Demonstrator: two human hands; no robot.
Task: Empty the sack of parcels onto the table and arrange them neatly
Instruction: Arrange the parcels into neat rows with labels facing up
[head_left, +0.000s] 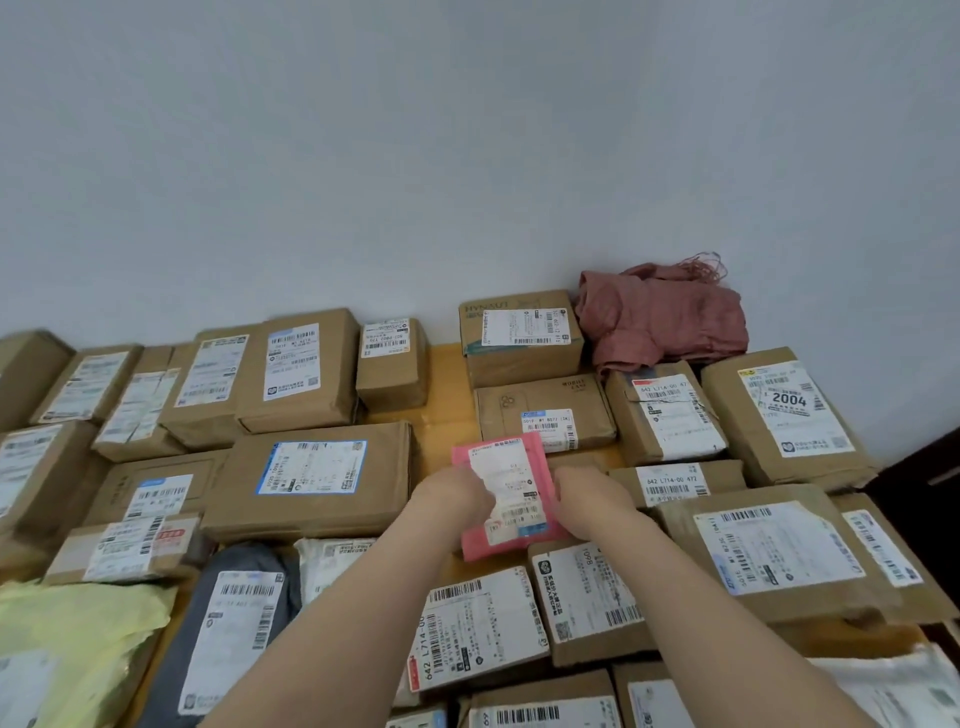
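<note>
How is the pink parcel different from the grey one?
The pink parcel is small, and the grey parcel is longer and bigger. The pink parcel is gripped at its sides by the left hand and the right hand, while the grey parcel lies untouched, nearer the front left. Both look like soft bags, and each has a white barcode label.

Narrow table strip (445, 382) (bare wood) between parcels (311, 483).

Pink mailer (506, 493) (white label up) gripped by left hand (457, 496) and right hand (589, 499) amid brown cardboard parcels (311, 480); crumpled reddish sack (665, 317) behind.
</note>
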